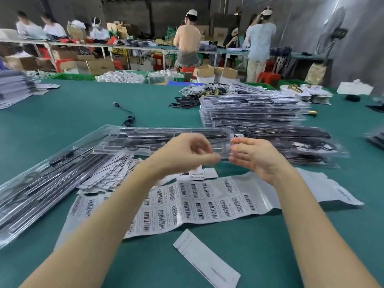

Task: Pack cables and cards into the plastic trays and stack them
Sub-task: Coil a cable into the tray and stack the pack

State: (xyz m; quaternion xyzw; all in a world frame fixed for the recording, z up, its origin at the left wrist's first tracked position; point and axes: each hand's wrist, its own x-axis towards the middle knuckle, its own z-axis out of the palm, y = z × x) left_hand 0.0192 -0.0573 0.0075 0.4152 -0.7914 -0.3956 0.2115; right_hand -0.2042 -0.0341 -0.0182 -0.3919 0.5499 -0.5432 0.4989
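Step in hand, as I read it: closing or seating a filled tray before it goes on a stack. Both hands are up over the middle of the table [87, 113], at the near edge of a clear plastic tray [166, 140].

Left hand [182, 152]: fingers curled, thumb and forefinger drawn tog. in what looks like a pinch at the tray's near rim. Motion blur there, so can't tell for sure that it grips the plastic. Right hand [255, 156]: fingers loosely bent and slightly apart, tips near the same rim, just beside the left fingertips; contact can't be made out either.

Tray lies flat, long axis running left-right across the table, roughly parallel to the near edge, w/ its right end reaching toward the tall stack of packed trays [253, 110] toward the far right. Dark cable inside runs along that same axis.

Other things:
- a second long tray [31, 196] at the left edge, angled, its far end toward the table's middle
- loose cards [108, 173] fanned between the two trays
- barcode label sheet [187, 206] under the wrists, nearer the front edge
- a loose black cable [126, 115] farther back

Next move, prob.: firm grip on both ends of the near rim, check cable and card sit in their slots, then lift level and set it square on the stack, same long-axis direction. Risk: thin plastic flexes, contents may slide.
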